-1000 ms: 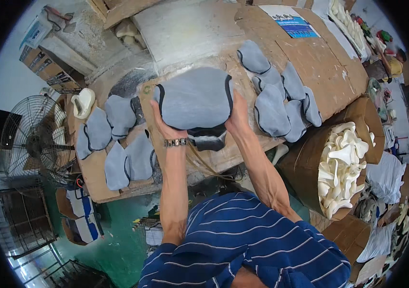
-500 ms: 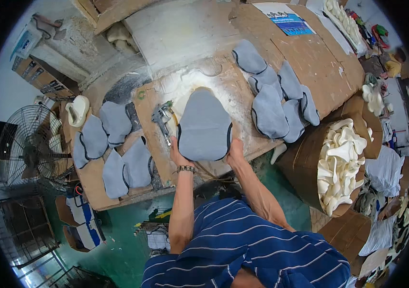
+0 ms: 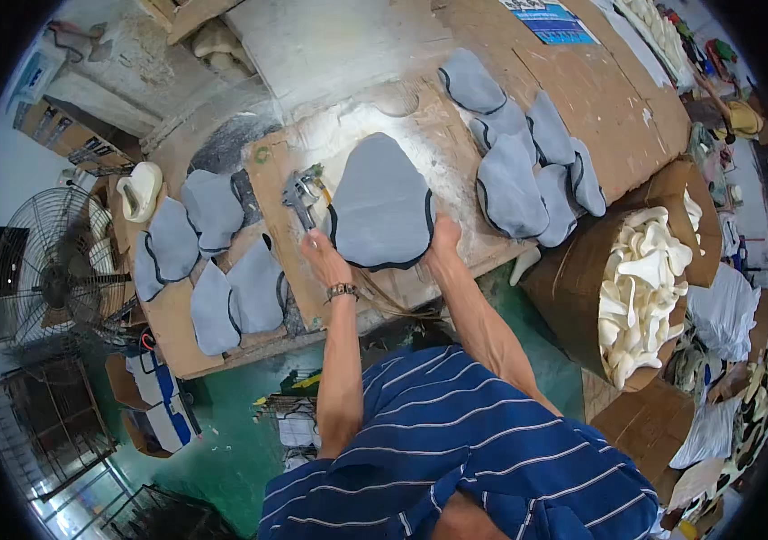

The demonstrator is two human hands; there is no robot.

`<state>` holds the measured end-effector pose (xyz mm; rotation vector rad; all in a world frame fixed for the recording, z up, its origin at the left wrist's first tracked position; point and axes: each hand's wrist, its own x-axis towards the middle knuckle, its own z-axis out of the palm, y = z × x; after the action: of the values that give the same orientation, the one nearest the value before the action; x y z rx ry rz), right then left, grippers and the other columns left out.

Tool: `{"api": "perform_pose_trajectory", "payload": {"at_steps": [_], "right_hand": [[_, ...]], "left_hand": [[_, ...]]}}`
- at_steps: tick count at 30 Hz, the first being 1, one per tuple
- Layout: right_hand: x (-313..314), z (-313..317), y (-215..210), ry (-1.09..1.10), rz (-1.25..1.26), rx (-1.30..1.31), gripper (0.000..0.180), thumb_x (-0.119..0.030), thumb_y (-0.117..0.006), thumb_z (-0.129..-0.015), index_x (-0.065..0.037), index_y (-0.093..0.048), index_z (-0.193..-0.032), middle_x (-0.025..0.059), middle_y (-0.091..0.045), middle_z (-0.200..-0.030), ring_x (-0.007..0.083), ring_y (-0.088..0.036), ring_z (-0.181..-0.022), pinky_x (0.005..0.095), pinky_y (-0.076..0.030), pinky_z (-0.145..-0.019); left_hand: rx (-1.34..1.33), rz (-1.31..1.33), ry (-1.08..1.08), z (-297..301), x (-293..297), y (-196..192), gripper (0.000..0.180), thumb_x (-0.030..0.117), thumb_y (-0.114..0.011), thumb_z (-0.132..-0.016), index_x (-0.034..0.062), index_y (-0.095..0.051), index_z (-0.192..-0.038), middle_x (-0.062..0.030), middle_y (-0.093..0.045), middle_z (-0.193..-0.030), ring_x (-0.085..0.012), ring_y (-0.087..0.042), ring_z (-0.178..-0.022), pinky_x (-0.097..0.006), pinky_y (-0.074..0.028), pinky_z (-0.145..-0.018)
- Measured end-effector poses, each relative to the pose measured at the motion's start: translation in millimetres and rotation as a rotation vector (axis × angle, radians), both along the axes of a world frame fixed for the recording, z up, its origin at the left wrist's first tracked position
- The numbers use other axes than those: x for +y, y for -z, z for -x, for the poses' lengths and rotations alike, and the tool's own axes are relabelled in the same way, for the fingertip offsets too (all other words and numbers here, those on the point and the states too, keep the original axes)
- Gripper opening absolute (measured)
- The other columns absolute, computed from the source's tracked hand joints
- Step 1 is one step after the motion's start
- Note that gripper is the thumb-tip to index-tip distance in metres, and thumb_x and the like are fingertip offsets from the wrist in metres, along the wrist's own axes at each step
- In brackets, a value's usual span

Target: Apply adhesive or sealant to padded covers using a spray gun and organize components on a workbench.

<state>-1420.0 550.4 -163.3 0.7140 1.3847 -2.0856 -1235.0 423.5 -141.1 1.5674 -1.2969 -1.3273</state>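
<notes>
A grey saddle cover [image 3: 382, 202] with black edging lies in front of me over the powdery white patch of the work board, narrow end away from me. My right hand [image 3: 443, 239] is closed on its lower right edge, the fingers partly hidden beneath. Left of the cover is a metal spray gun [image 3: 301, 191]. My left hand [image 3: 326, 261], with a bead bracelet at the wrist, is closed over the gun's lower end, close beside the cover's left edge. More grey covers lie on the left [image 3: 215, 211] and the right [image 3: 512, 184].
A cardboard box [image 3: 573, 283] full of cream foam pieces [image 3: 643, 288] stands right of the table. On the left are a caged floor fan [image 3: 55, 279] and a cream moulded piece [image 3: 141, 192]. A blue printed sheet [image 3: 551, 20] lies at the far right, and a hose [image 3: 393, 309] runs along the front edge.
The saddle cover has shifted slightly away from me. My left hand has moved from its edge onto the spray gun's lower end, while my right hand keeps to the right edge.
</notes>
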Motion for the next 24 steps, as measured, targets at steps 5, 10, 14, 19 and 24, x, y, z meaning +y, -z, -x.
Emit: {"api": "perform_pose_trajectory", "payload": {"at_steps": [5, 10, 14, 19, 24], "right_hand": [[3.0, -9.4, 2.9, -0.002, -0.203, 0.117, 0.026, -0.013, -0.056, -0.098, 0.009, -0.067, -0.108, 0.0144, -0.070, -0.101, 0.0281, -0.072, -0.085, 0.0441, -0.059, -0.071], [20.8, -27.8, -75.0, -0.287, -0.375, 0.252, 0.040, -0.028, -0.062, -0.101, 0.007, -0.060, -0.119, 0.0138, -0.068, -0.101, 0.0232, -0.063, -0.086, 0.0415, -0.052, -0.076], [30.5, -39.1, -89.1, -0.384, -0.264, 0.579, 0.054, -0.036, -0.064, -0.101, 0.006, -0.055, -0.134, 0.0192, -0.067, -0.115, 0.0273, -0.064, -0.103, 0.0404, -0.051, -0.093], [0.7, -35.3, -74.4, -0.413, -0.397, 0.756, 0.082, -0.032, -0.076, -0.092, 0.011, -0.040, -0.151, 0.0270, -0.052, -0.149, 0.0333, -0.052, -0.134, 0.0406, -0.038, -0.115], [-10.3, -18.2, -64.2, -0.337, -0.362, 0.604, 0.065, -0.024, -0.074, -0.092, 0.011, -0.053, -0.142, 0.0252, -0.062, -0.137, 0.0321, -0.058, -0.126, 0.0395, -0.042, -0.109]], "left_hand": [[0.227, 0.300, 0.103, -1.5, 18.7, -27.8, 0.063, 0.043, -0.054, -0.106, -0.0019, -0.045, -0.148, -0.0195, -0.055, -0.141, -0.0316, -0.050, -0.134, -0.043, -0.039, -0.112], [0.050, 0.350, 0.431, 9.8, 2.3, -20.8, 0.079, 0.043, -0.064, -0.101, 0.0003, -0.032, -0.159, -0.0211, -0.040, -0.161, -0.0350, -0.037, -0.149, -0.044, -0.025, -0.123], [0.188, 0.188, 0.520, 27.2, -11.4, -8.9, 0.085, 0.048, -0.061, -0.102, -0.0008, -0.025, -0.161, -0.0214, -0.031, -0.165, -0.0338, -0.029, -0.153, -0.042, -0.022, -0.125], [0.244, -0.005, 0.538, 38.1, -38.5, -10.0, 0.088, 0.051, -0.061, -0.102, -0.0001, -0.022, -0.162, -0.0203, -0.027, -0.167, -0.0299, -0.028, -0.153, -0.041, -0.022, -0.125], [0.046, -0.006, 0.592, 52.6, -37.4, -28.8, 0.094, 0.056, -0.058, -0.100, -0.0005, -0.019, -0.163, -0.0264, -0.026, -0.167, -0.0367, -0.028, -0.154, -0.040, -0.024, -0.124]]}}
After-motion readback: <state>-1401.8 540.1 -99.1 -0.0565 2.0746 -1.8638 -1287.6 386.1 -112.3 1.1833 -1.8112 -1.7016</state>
